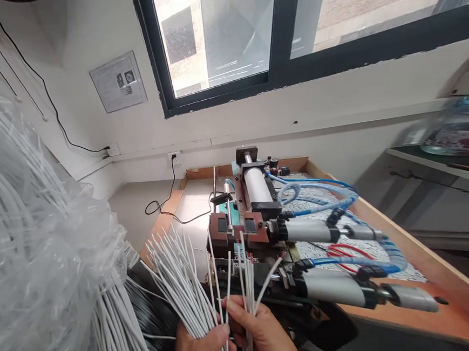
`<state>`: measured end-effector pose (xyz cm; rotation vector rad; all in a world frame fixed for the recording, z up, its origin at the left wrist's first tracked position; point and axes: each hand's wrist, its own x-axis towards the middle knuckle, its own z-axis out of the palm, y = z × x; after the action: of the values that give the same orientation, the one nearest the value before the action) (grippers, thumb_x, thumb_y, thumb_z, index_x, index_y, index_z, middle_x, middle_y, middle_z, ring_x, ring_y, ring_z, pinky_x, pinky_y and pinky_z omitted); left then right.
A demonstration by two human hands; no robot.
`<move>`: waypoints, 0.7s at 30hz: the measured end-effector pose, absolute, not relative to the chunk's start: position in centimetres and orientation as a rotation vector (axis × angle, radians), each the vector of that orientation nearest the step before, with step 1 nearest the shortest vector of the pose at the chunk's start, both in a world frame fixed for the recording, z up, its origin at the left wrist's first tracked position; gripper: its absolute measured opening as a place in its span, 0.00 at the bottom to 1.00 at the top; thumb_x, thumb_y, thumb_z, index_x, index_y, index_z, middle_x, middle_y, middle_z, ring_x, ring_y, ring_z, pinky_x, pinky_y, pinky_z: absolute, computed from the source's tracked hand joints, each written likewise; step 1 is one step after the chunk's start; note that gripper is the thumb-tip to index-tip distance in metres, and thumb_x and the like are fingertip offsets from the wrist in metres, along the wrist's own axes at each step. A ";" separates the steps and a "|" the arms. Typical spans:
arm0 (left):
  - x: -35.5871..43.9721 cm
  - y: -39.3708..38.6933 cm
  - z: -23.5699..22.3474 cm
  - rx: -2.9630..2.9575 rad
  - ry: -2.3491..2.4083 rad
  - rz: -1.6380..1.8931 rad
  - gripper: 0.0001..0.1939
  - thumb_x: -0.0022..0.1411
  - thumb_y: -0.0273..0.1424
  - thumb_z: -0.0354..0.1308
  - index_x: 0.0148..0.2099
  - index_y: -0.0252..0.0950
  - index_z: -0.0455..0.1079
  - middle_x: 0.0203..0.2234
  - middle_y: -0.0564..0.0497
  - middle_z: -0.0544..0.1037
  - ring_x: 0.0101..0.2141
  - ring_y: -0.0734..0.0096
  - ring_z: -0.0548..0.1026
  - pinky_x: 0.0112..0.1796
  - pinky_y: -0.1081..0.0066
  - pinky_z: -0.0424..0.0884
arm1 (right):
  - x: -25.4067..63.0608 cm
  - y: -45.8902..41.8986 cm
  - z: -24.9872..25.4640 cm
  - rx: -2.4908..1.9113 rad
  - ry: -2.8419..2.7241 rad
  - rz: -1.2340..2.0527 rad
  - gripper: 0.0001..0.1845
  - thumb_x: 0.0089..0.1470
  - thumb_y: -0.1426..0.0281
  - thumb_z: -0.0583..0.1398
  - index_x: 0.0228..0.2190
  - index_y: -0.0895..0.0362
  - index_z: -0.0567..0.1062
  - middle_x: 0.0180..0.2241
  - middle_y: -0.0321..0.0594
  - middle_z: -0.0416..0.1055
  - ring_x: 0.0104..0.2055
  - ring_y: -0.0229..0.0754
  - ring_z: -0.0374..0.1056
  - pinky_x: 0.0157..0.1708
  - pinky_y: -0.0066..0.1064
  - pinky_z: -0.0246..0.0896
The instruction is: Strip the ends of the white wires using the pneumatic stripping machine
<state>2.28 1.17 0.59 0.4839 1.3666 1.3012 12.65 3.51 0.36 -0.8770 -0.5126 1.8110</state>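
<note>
A thick bundle of white cables (187,293) stands fanned out in my left hand (201,348), the thumb pressed across its right side. My right hand (265,332) is closed round a smaller group of white cables (248,285); one of these leans right and shows a reddish tip. Between the two groups, a couple of single cables rise close to my right thumb and fingertips. Just beyond the cable ends sits a pneumatic machine (257,187) with brown clamp blocks (257,228) and silver cylinders (328,290). The lower ends of the cables are hidden by my hands.
At the left, clear plastic wrapping (97,245) surrounds more white cables (117,331). A low wooden border (411,253) encloses the machine, blue air hoses (338,202) and many small white offcuts. A black power cord (172,183) runs to the wall. A shelf (440,164) stands at right.
</note>
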 end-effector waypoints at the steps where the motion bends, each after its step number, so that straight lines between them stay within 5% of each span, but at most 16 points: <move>1: 2.3 1.2 0.6 0.498 1.373 1.323 0.12 0.31 0.30 0.66 0.23 0.35 0.70 0.11 0.53 0.75 0.15 0.67 0.70 0.19 0.70 0.63 | 12.6 3.4 0.2 -0.902 -0.521 1.753 0.16 0.32 0.62 0.67 0.21 0.63 0.74 0.11 0.29 0.58 0.13 0.28 0.49 0.13 0.22 0.42; 6: 2.4 1.3 0.5 0.564 1.316 1.325 0.10 0.35 0.29 0.64 0.25 0.34 0.68 0.11 0.52 0.75 0.16 0.67 0.71 0.21 0.69 0.65 | 13.0 3.4 0.1 -0.991 -0.405 1.566 0.15 0.32 0.63 0.66 0.22 0.62 0.75 0.15 0.33 0.66 0.15 0.29 0.53 0.14 0.22 0.45; 16: 2.2 1.4 0.6 0.628 1.287 1.286 0.13 0.34 0.31 0.64 0.25 0.34 0.66 0.08 0.52 0.73 0.12 0.71 0.68 0.17 0.72 0.60 | 13.2 4.7 0.9 -0.868 -0.162 1.683 0.11 0.33 0.68 0.67 0.20 0.62 0.73 0.14 0.30 0.61 0.15 0.27 0.50 0.12 0.19 0.42; 21: 2.2 1.5 0.8 0.711 1.227 1.204 0.11 0.34 0.31 0.64 0.22 0.33 0.67 0.07 0.53 0.72 0.12 0.73 0.67 0.17 0.72 0.60 | 12.8 4.5 0.9 -0.801 -0.274 1.874 0.16 0.36 0.62 0.65 0.24 0.63 0.73 0.12 0.27 0.54 0.14 0.27 0.47 0.13 0.19 0.41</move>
<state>2.23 1.51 0.81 0.7109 1.2275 1.2037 12.80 4.45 0.93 -0.8014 -0.2738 1.8744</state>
